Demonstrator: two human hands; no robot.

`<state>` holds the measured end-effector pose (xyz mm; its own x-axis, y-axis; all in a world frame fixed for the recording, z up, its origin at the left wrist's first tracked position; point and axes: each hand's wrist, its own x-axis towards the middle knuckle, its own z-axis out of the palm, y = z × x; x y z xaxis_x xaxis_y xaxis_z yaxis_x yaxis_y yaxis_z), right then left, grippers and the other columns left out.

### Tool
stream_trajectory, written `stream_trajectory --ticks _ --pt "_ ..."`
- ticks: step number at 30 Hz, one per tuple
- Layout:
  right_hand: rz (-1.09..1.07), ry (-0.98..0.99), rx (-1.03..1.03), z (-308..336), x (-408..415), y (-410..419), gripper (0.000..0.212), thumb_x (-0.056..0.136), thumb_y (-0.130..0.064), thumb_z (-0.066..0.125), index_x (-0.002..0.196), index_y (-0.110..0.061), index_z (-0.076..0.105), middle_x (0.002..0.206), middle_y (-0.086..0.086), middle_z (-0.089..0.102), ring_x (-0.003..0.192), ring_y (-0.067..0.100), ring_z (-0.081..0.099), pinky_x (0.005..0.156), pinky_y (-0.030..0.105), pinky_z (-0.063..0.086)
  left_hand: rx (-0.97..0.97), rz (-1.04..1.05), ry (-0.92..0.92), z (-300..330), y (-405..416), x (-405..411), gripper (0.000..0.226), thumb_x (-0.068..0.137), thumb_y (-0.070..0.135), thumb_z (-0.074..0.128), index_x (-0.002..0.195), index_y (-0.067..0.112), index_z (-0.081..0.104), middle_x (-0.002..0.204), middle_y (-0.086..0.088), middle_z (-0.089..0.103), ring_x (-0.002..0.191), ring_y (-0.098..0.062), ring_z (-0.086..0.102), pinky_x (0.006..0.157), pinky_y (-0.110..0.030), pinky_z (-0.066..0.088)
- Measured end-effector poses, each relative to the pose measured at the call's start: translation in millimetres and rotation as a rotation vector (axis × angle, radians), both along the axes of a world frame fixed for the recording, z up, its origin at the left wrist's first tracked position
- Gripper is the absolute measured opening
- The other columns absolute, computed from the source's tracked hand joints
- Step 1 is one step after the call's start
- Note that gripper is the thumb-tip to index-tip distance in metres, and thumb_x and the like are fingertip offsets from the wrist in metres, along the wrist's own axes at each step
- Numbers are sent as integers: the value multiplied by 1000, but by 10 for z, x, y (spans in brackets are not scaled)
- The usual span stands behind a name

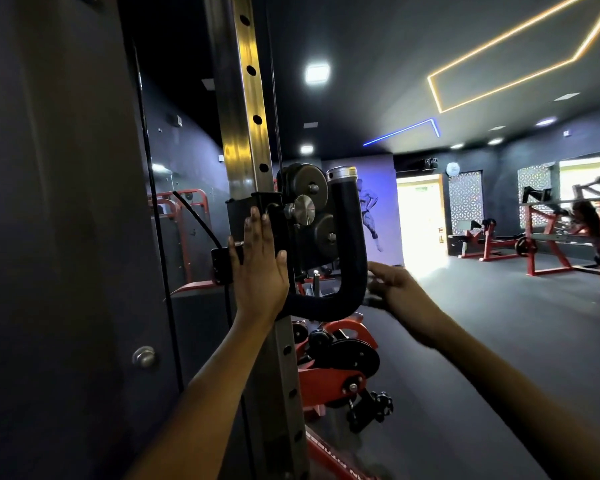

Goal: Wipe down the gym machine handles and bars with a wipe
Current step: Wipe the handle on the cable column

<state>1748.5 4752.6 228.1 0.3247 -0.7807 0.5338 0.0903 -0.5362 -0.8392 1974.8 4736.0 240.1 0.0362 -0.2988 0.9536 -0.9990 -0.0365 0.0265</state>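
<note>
Dim gym floor with red plate machines and ceiling light strips forms the background. Head view: the left hand (258, 263) lies flat, fingers straight and together, against the black sliding carriage (246, 216) on the perforated steel upright (246, 109). The right hand (394, 289), blurred, reaches beside the black padded U-shaped handle (352, 247); its finger state cannot be told. No wipe is visible. Risks: carriage slipping under pressure; fingers nipped near the pulleys (307, 188).

Open floor (499, 323) lies right of the curved handle (357, 258); perforated upright (246, 109) and pulleys (309, 188) block the left.
</note>
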Motion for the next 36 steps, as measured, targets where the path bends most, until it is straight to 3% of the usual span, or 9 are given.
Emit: stream_trajectory --ticks 3,7,11,16,21,26,31,33,36 --pt "-486 -16 -173 277 -46 -49 32 88 3 44 105 -7 69 83 10 68 79 24 61 69 31 51 28 102 -66 27 69 33 63 101 46 12 152 9 5 162 -11 9 149 -23 8 118 -40 -9" --pt "-613 -179 -634 774 89 183 50 83 8 38 125 -8 59 103 5 66 89 10 57 83 11 42 -69 148 -145 149 177 224 63 101 48 16 153 12 17 160 -2 0 148 -14 -13 118 -38 -11" --pt "-495 -124 -826 366 306 277 65 78 21 35 139 -3 39 146 12 37 135 18 36 115 30 25 9 175 -182 191 187 359 64 101 48 15 153 10 20 161 -7 16 147 -13 -2 116 -37 -22" --pt "-520 99 -957 -636 236 236 64 81 15 52 140 -5 36 153 9 24 142 28 23 116 31 23 21 193 -242 148 165 429 66 103 50 3 152 9 18 159 -9 21 149 -14 -4 118 -41 -18" --pt "-659 34 -1124 -17 109 377 40 90 7 40 127 -1 53 137 8 48 135 27 37 109 37 34 -48 129 -237 141 143 440 64 103 49 9 152 9 21 159 -10 22 148 -9 -14 118 -37 -17" --pt "-814 492 -1276 453 241 393 41 89 -13 31 115 -8 61 128 11 58 135 33 36 110 46 28 -54 123 -218 131 135 433 63 103 49 12 153 11 19 160 -8 20 147 -9 -14 118 -35 -17" --pt "-983 671 -1275 -206 308 411 36 82 0 39 106 -1 66 121 20 61 130 34 40 113 49 25 -40 120 -264 116 164 479 63 103 47 11 152 9 22 160 -9 22 148 -13 -2 119 -34 -14" --pt "-905 826 -1107 -406 508 498 41 70 -3 57 110 2 64 121 24 60 126 37 47 109 53 31 -52 89 -268 101 172 487 60 103 43 16 152 8 23 159 -9 23 147 -14 3 119 -34 -13" --pt "-726 1061 -813 -307 955 624 41 87 -8 53 127 4 50 132 27 47 128 37 42 115 47 21 -62 35 -242 82 180 480 57 102 36 23 152 8 23 159 -9 23 147 -16 4 119 -32 -13"
